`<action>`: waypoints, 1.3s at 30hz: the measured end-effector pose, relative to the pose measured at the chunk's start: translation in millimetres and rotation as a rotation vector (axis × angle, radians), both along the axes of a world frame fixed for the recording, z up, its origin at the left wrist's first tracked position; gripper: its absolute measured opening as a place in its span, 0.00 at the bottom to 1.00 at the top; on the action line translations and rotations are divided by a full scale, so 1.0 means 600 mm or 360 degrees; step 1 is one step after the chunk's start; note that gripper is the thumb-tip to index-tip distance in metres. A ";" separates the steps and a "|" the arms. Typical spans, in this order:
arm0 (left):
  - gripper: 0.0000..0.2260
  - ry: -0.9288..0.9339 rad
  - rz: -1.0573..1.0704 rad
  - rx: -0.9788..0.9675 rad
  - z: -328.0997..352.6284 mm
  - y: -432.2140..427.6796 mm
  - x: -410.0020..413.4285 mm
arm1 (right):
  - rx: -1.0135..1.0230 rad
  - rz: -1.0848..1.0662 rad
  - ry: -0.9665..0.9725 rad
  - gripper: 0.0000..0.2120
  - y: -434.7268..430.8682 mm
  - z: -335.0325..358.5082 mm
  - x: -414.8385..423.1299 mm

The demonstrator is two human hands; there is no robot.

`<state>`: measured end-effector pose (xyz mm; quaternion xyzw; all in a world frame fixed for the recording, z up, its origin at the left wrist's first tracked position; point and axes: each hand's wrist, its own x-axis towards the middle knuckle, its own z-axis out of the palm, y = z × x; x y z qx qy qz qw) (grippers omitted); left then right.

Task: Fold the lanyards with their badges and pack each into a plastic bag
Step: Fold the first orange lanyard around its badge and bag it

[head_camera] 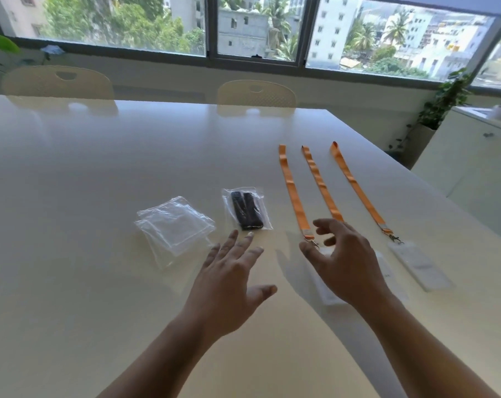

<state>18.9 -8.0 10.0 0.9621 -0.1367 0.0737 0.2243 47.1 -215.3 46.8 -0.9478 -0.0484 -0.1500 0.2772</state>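
Three orange lanyards lie straight on the white table (100, 168): the left lanyard (292, 191), the middle lanyard (321, 182) and the right lanyard (358, 191). Each ends in a clip and a clear badge holder; the right badge holder (418, 264) is fully visible. My right hand (344, 262) hovers with fingers spread over the left and middle badges, hiding most of them. My left hand (229, 282) is open above the table, just below a sealed bag with a folded black lanyard (246, 209). A stack of empty plastic bags (174, 228) lies to the left.
Two cream chairs (256, 93) stand at the table's far side under a wide window. The table's right edge runs diagonally close to the right lanyard. A white cabinet (473, 156) and a potted plant (444, 101) stand to the right.
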 end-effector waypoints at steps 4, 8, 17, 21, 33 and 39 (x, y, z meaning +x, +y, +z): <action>0.33 0.0123 -0.0060 0.0055 -0.017 -0.007 0.003 | -0.0167 -0.0205 0.0173 0.34 -0.026 -0.012 -0.019; 0.32 0.0216 -0.0086 0.0127 -0.026 -0.010 0.004 | -0.0237 -0.0268 0.0255 0.38 -0.035 -0.020 -0.026; 0.32 0.0254 -0.0080 0.0150 -0.024 -0.010 0.005 | -0.0241 -0.0278 0.0359 0.35 -0.027 -0.015 -0.037; 0.33 0.0263 -0.0085 0.0151 -0.022 -0.009 0.006 | -0.0242 -0.0307 0.0351 0.34 -0.024 -0.012 -0.031; 0.27 0.0110 -0.0041 -0.0199 0.001 -0.005 0.002 | 0.0102 -0.0206 0.0214 0.45 -0.005 -0.010 -0.024; 0.23 0.0604 -0.0086 -0.1334 0.029 -0.020 -0.010 | 0.0823 0.0095 0.0139 0.36 0.034 -0.007 -0.038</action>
